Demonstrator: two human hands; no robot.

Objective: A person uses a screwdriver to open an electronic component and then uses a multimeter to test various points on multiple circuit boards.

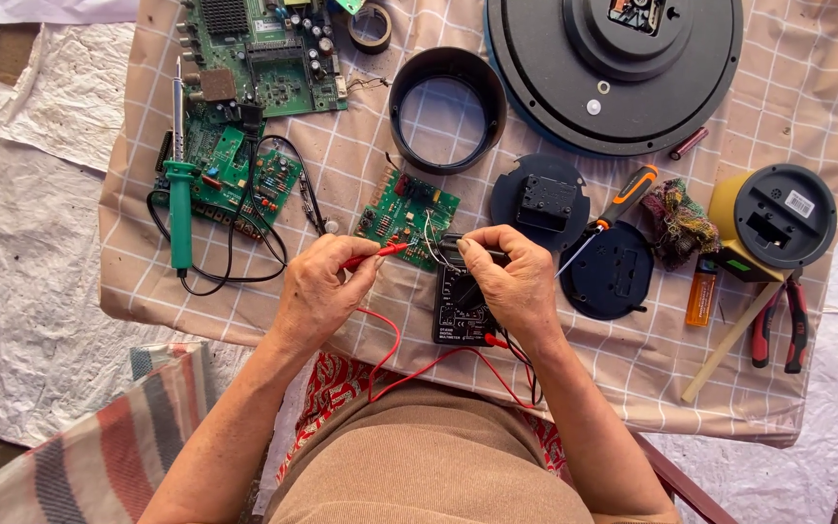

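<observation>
Looking down from my head camera, I am pinching the red probe between the thumb and fingers of my left hand, with its tip pointing right toward the small green circuit board lying just beyond my knuckles. My right hand is closing around the black probe, whose tip is reaching left onto the near edge of that same board. Under my right palm the black multimeter is lying flat on the checked tablecloth, and its red lead is looping down toward my lap.

To the left, a green soldering iron is resting across a second green board, with a black cord curling around them. Farther off, a larger circuit board is sitting at the far edge beside a roll of tape. A black plastic ring is lying far from the small board, and a big round black disc is filling the far right. Just right of my right hand, an orange-handled screwdriver is lying between two round black covers. Farther right are a yellow-rimmed round unit, an orange lighter, a wooden stick and red-handled pliers.
</observation>
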